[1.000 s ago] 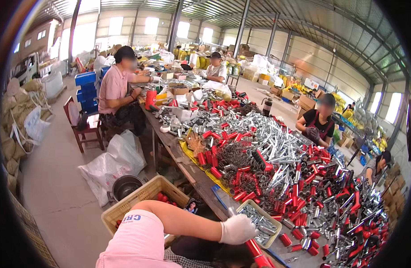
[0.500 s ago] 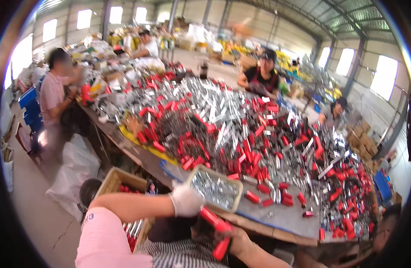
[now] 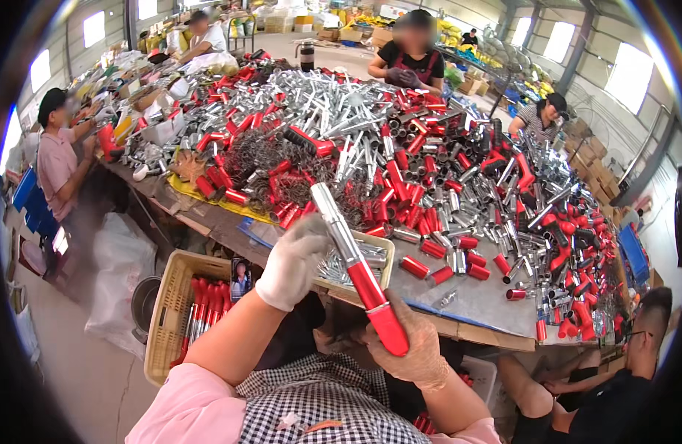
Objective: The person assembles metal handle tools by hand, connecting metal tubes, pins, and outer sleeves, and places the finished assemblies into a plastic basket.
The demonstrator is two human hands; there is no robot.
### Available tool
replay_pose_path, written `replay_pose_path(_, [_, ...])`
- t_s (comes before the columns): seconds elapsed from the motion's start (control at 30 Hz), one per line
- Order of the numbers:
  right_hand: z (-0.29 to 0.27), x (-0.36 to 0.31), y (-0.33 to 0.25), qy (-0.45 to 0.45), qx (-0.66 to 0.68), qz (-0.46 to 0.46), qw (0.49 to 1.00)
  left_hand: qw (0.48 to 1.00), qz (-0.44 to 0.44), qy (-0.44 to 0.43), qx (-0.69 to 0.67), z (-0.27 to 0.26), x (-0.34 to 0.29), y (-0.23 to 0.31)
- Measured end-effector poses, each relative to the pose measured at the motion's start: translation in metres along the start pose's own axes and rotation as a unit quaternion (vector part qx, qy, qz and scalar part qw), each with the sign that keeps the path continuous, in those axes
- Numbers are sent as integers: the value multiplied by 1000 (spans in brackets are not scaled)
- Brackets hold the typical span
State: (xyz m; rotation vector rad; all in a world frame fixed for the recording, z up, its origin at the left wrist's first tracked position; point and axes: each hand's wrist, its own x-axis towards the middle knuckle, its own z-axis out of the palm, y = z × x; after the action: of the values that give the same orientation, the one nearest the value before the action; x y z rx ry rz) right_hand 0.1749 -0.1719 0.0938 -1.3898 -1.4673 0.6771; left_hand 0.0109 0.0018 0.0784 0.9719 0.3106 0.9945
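Note:
My right hand (image 3: 411,344), in a thin pale glove, grips the red lower end of a long red-and-chrome tubular tool (image 3: 363,281). Its bright metal tube points up and away to the left, over the table edge. My left hand (image 3: 289,263), in a white glove, is beside the metal tube with its fingers curled and smeared by motion; whether they touch it is unclear. Just behind the tool stands a cream plastic tray (image 3: 389,259) of small metal parts, partly covered by my left hand and the tool.
The table carries a heap of chrome tubes (image 3: 341,111), red sleeves (image 3: 415,266) and wiry dark springs (image 3: 259,163). At my left is a yellow crate (image 3: 163,325) of red-handled tools. Other people work around the table; a seated person (image 3: 622,392) is close at right.
The tool has come up between my hands, and its chrome tube now shows above the red part. My left hand has moved back from the tray. The head view has shifted.

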Motion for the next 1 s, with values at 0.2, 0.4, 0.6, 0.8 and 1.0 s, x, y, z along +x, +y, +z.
replay_pose_path(0.2, [-26, 20, 9, -56, -472, -283, 833, 921, -136, 173, -321, 38, -4, 10])
replay_pose_path(0.4, [-8, 21, 11, 167, -388, -332, 843, 968, -15, -57, -245, 41, -8, 30])
replay_pose_path(0.6, [33, 2, 24, -157, 436, 39, 885, 959, 42, -218, -178, 70, -32, 62])
replay_pose_path(0.8, [61, -26, 93, -211, 784, 250, 528, 944, -10, -328, 26, 62, -38, 39])
replay_pose_path(1.0, [-46, -27, 68, -128, 192, 175, 957, 843, -28, -524, -114, 1, -38, 25])
